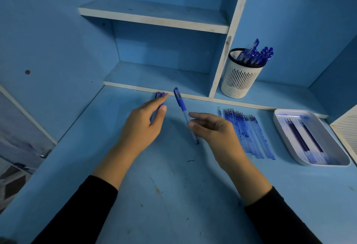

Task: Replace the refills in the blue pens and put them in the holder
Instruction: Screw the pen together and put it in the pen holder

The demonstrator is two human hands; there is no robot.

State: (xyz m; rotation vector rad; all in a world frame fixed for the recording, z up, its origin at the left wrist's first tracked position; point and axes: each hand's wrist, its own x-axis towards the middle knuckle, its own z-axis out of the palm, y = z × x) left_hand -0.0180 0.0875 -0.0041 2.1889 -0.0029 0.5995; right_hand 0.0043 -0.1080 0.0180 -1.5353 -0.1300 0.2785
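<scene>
Blue pens (160, 95), a little bunch of them, are lying near the back edge of the desk (164, 195), a bit left of the middle, right up against the lip of the low shelf. The left hand (143, 122) is over them with the fingers mostly straight, index tip on the caps and thumb alongside, but honestly I can't tell if it's actually got hold of them or is just touching. Just to the right, one capped pen (180, 101) is tilted with its cap toward the back edge and its tip down on the desk. The right hand (214, 131) has it pinched between thumb and index, and the other fingers are loose. Both arms are in black sleeves. Right of that hand there's a neat row of see-through refills (249, 133) lying side by side on the desk, smudged with blue ink. Further right, near the right edge, a white tray (278, 125) holds a few darker refills (301, 137). The holder (239, 81), white with slots and a black rim, stands on the low shelf behind the back edge, above the row of refills, with a bundle of finished pens (255, 54) sticking out of it.
</scene>
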